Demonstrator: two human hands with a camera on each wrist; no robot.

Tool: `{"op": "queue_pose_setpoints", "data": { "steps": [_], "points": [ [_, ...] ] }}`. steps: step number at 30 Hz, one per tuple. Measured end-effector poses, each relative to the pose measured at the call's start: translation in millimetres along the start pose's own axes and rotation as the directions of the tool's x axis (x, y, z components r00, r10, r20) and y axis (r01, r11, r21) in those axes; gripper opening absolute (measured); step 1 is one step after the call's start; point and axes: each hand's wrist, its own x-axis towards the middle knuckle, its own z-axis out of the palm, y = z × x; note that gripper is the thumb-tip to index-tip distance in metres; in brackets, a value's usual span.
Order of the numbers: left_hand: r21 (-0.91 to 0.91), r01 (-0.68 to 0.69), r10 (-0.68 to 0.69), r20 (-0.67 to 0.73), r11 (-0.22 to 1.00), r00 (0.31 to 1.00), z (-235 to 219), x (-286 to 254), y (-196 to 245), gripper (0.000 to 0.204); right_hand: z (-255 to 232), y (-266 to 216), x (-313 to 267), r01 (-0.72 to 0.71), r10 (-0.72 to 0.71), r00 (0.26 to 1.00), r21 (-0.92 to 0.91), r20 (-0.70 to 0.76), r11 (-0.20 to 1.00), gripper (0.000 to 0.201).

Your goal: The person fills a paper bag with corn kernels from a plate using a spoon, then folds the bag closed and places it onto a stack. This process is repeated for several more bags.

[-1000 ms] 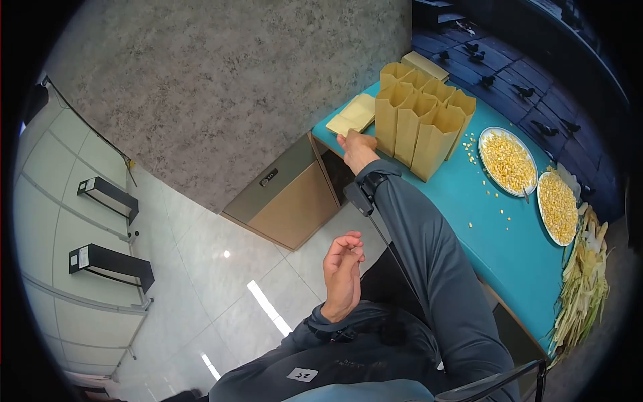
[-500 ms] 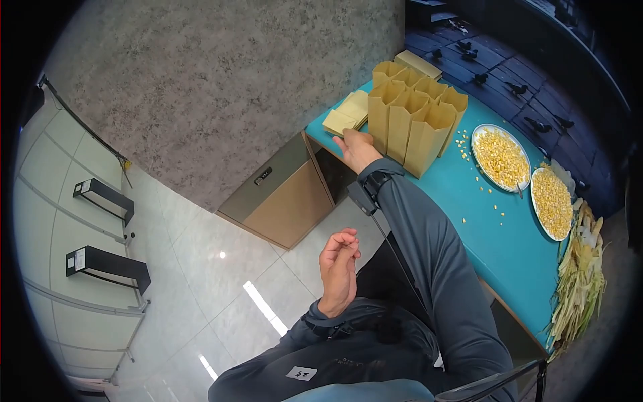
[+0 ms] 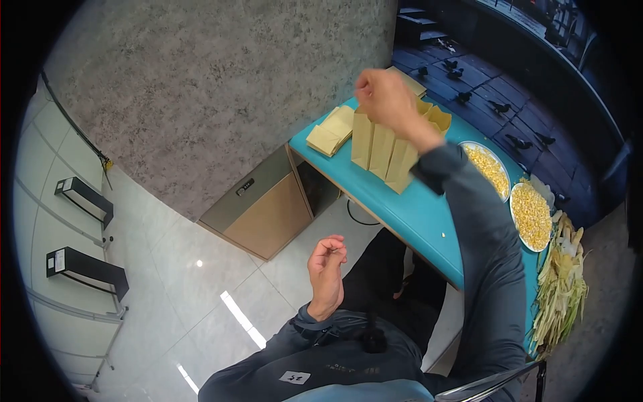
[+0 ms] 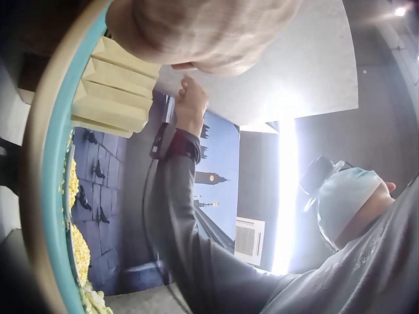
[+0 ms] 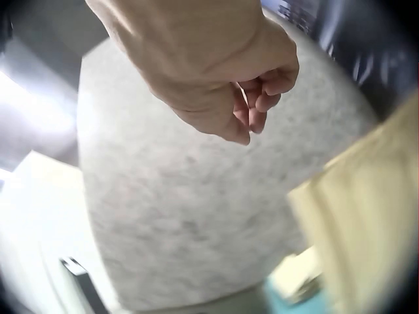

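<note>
My right hand [image 3: 392,100] is raised in the air over the group of standing brown paper bags [image 3: 382,151] and overlaps their tops in the head view. In the right wrist view, the fingers [image 5: 258,104] of that hand hang loosely curled, thumb close to them, with nothing held. A standing bag [image 5: 366,209] is below and to the right there. Left of the standing bags lies a stack of flat folded paper bags [image 3: 330,132]. My left hand [image 3: 326,278] hovers in front of my body, off the table, loosely curled and holding nothing.
On the teal table [image 3: 429,224], two white plates of yellow corn kernels [image 3: 532,214] stand to the right. Corn husks [image 3: 562,281] hang at the right end. A cabinet [image 3: 268,214] is below the left end, and a grey panel [image 3: 234,87] rises behind it.
My right hand was at the near edge of the folded bags; it has lifted up and to the right, over the standing bags. My left hand has kept its pose. The head view has shifted slightly.
</note>
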Motion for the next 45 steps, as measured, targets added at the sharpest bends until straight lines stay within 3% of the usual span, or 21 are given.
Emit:
{"op": "queue_pose_setpoints", "data": {
  "steps": [1,2,4,8,11,15,20,23,29,32,34,36,38,40,41,42,45],
  "points": [
    [0.023,-0.006,0.006,0.034,1.000,0.999,6,5,-2,0.014,-14,7,23,-0.059,0.084,0.991,-0.227,0.105,0.972,0.026],
    [0.023,-0.006,0.005,0.043,1.000,0.999,14,10,-3,0.014,-17,13,41,-0.063,0.088,0.991,-0.231,0.098,0.971,0.026],
    [0.048,-0.017,0.011,0.118,0.999,0.993,34,20,-4,0.014,-19,21,65,-0.010,0.243,0.894,-0.524,0.378,0.852,0.034],
    [0.112,-0.129,0.103,0.212,0.985,0.972,60,42,-3,0.014,20,44,81,-0.055,0.263,0.897,-0.499,0.356,0.865,0.041],
    [0.138,-0.150,0.113,0.243,0.979,0.964,67,54,3,0.015,31,49,91,-0.060,0.316,0.848,-0.514,0.426,0.856,0.052],
    [0.115,-0.129,0.100,0.232,0.985,0.968,69,68,1,0.014,30,56,96,-0.018,0.297,0.846,-0.532,0.443,0.846,0.044],
    [0.165,-0.120,0.074,0.261,0.979,0.963,74,105,-4,0.018,8,63,102,0.099,0.095,0.953,-0.588,0.289,0.803,0.031],
    [0.254,-0.113,0.034,0.297,0.961,0.954,81,128,-5,0.030,-14,64,112,0.088,0.033,0.976,-0.525,0.217,0.846,0.028],
    [0.211,-0.110,0.018,0.397,0.971,0.918,113,150,13,0.048,-101,18,99,0.187,-0.149,0.981,-0.405,0.125,0.895,0.026],
    [0.143,-0.083,0.018,0.410,0.986,0.912,138,152,24,0.056,-148,-5,82,0.246,-0.260,0.966,-0.332,0.002,0.911,0.023],
    [0.073,-0.022,-0.013,0.445,0.997,0.896,155,152,27,0.061,-174,-11,74,0.457,-0.473,0.881,-0.238,-0.010,0.857,0.021],
    [-0.107,0.017,0.027,0.394,0.994,0.919,170,144,25,0.062,-206,-25,46,0.419,-0.422,0.906,-0.183,0.024,0.889,0.021],
    [-0.164,0.063,0.011,0.417,0.985,0.909,170,137,11,0.069,-232,-44,2,0.277,-0.278,0.951,0.028,0.135,0.960,0.023],
    [-0.221,-0.034,0.150,0.532,0.975,0.833,175,118,8,0.077,-237,-37,-30,0.281,-0.283,0.954,0.033,0.100,0.959,0.022],
    [-0.232,0.010,0.119,0.535,0.973,0.836,177,101,7,0.095,-235,-28,-43,0.339,-0.340,0.936,0.017,0.091,0.940,0.022],
    [-0.223,0.031,0.100,0.552,0.974,0.828,181,85,3,0.095,-235,-20,-56,0.398,-0.397,0.914,0.001,0.085,0.917,0.023],
    [-0.202,-0.030,0.131,0.506,0.979,0.853,184,51,-12,0.104,-241,0,-91,0.346,-0.349,0.935,0.069,0.056,0.936,0.022]
  ]
}}
